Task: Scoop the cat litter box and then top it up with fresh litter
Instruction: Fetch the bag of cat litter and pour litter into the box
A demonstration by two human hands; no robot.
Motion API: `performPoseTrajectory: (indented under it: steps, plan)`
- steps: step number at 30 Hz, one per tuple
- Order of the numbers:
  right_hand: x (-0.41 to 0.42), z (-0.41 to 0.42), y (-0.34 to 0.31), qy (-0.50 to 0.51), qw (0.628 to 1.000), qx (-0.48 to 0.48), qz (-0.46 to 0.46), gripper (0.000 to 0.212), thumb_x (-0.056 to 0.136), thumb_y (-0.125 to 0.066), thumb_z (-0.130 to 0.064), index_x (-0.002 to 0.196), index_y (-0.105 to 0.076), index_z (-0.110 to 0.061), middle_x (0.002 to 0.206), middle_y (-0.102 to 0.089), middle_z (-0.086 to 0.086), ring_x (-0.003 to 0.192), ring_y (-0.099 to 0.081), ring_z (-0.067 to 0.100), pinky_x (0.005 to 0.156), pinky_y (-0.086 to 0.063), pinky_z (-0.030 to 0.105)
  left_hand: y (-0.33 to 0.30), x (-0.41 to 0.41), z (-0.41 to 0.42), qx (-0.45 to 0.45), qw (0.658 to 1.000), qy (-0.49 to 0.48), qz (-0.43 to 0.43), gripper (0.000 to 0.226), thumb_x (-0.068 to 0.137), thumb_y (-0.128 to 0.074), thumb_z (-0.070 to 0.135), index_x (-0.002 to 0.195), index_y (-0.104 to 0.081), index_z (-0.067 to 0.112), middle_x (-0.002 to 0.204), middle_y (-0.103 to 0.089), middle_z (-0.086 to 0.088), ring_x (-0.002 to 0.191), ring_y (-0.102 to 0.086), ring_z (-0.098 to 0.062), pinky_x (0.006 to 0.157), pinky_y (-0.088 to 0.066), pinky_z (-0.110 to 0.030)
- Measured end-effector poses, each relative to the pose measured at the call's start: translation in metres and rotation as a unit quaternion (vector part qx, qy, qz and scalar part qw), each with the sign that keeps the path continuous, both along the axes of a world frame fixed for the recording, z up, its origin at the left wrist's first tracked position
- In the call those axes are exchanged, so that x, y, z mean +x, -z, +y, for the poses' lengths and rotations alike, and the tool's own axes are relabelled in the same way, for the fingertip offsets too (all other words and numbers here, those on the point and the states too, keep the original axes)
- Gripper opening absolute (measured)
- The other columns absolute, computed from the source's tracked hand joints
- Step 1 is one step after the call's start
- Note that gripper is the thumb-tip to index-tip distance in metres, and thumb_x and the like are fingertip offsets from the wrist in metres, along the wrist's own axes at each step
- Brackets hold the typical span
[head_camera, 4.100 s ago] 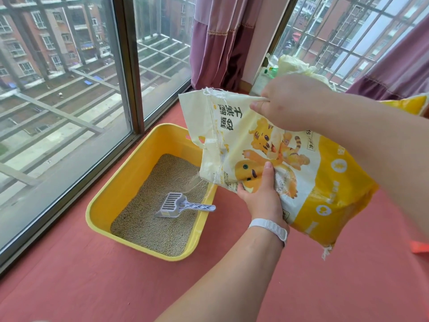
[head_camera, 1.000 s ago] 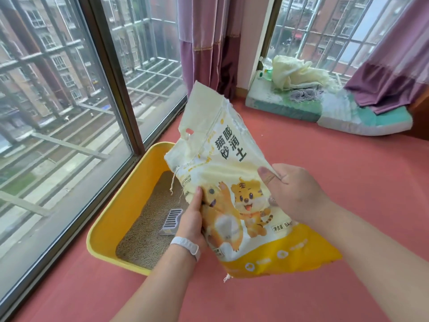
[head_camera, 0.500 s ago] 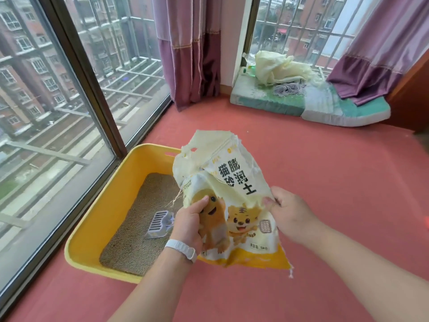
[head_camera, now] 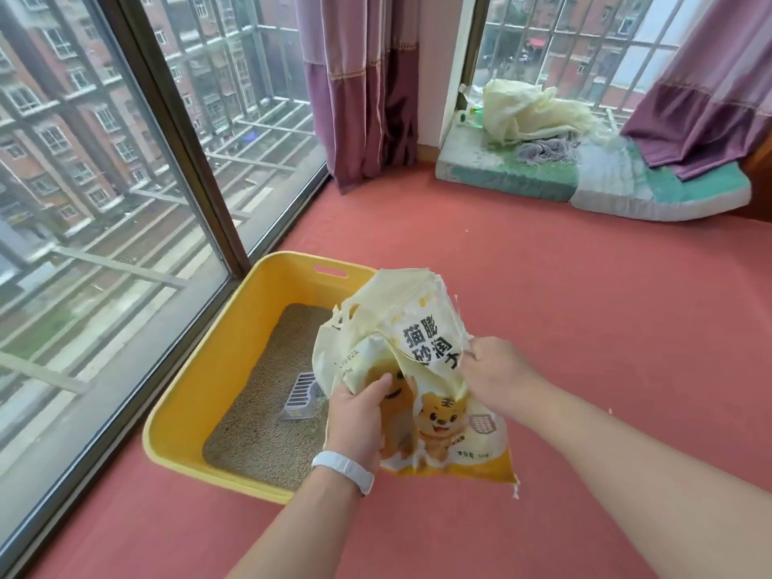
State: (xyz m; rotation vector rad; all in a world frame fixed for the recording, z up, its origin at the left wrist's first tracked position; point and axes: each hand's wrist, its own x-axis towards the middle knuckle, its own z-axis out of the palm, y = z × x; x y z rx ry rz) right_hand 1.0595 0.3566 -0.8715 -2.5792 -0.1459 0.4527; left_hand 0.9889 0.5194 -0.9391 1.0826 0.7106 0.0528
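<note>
Head view: your left hand (head_camera: 359, 415) and right hand (head_camera: 493, 376) both grip the upright litter bag (head_camera: 422, 369) (mouth up), the litter box (head_camera: 234, 353) just to its left.

Both forearms reach forward from the bottom of the view, bare to the wrist, the left one wearing a white band just behind the hand. The left hand (head_camera: 357, 415) is seen from the back, knuckles up, with its thumb lying forward and its fingers curled into a grip on the litter bag (head_camera: 422, 369). The right hand (head_camera: 495, 374) sits a little higher and further out, fingers bunched and pinching the bag's crumpled right edge.
</note>
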Motion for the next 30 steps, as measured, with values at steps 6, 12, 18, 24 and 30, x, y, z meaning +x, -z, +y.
performPoseTrajectory:
  steps: [6, 12, 18, 24, 30]
  plan:
    - [0.006, 0.008, -0.005, 0.072, 0.994, 0.081, -0.033, 0.028, 0.081, -0.045, 0.000, 0.058, -0.040, -0.015, 0.055, -0.044, -0.002, 0.053, -0.034, 0.020, 0.052, -0.025, 0.031, -0.009, 0.000, 0.000, -0.088, 0.995, -0.046, 0.014, 0.035, 0.075, -0.076, 0.018, 0.105, -0.070, 0.001, 0.087, -0.072, -0.013, 0.083, -0.066, -0.029, 0.061, -0.050, -0.030]
    - [0.006, 0.019, -0.008, 0.100, 0.989, 0.102, -0.036, 0.036, 0.075, -0.041, 0.009, 0.052, -0.029, -0.017, 0.050, -0.032, 0.000, 0.053, -0.026, 0.020, 0.052, -0.016, 0.031, -0.020, 0.001, 0.012, -0.319, 0.944, -0.082, 0.005, 0.046, 0.095, -0.054, 0.044, 0.103, -0.073, 0.003, 0.094, -0.074, -0.024, 0.072, -0.073, -0.035, 0.074, -0.059, -0.048]
    - [0.009, 0.024, -0.012, 0.128, 0.985, 0.094, -0.063, 0.037, 0.077, -0.043, 0.009, 0.050, -0.034, -0.014, 0.049, -0.037, 0.001, 0.053, -0.030, 0.022, 0.049, -0.019, 0.031, -0.007, 0.014, 0.041, -0.331, 0.932, -0.148, -0.018, 0.034, 0.080, -0.063, 0.045, 0.090, -0.065, 0.013, 0.122, -0.060, -0.010, 0.115, -0.059, -0.034, 0.107, -0.039, -0.056]
    - [0.010, 0.025, -0.010, 0.135, 0.984, 0.097, -0.064, 0.036, 0.076, -0.043, 0.014, 0.051, -0.032, -0.009, 0.051, -0.036, 0.007, 0.051, -0.024, 0.022, 0.047, -0.017, 0.033, -0.016, 0.028, 0.060, -0.296, 0.951, -0.086, -0.010, 0.036, 0.101, -0.049, 0.040, 0.105, -0.070, 0.010, 0.104, -0.076, -0.014, 0.100, -0.070, -0.034, 0.097, -0.050, -0.052]
    - [0.000, 0.032, -0.016, 0.143, 0.971, 0.185, -0.057, 0.013, 0.060, -0.037, -0.014, 0.053, -0.027, -0.019, 0.040, -0.026, -0.009, 0.047, -0.020, 0.016, 0.043, -0.014, 0.027, -0.019, 0.037, 0.067, -0.232, 0.970, -0.064, 0.019, 0.045, 0.095, -0.056, 0.051, 0.119, -0.068, 0.015, 0.107, -0.076, -0.015, 0.096, -0.074, -0.034, 0.091, -0.055, -0.055]
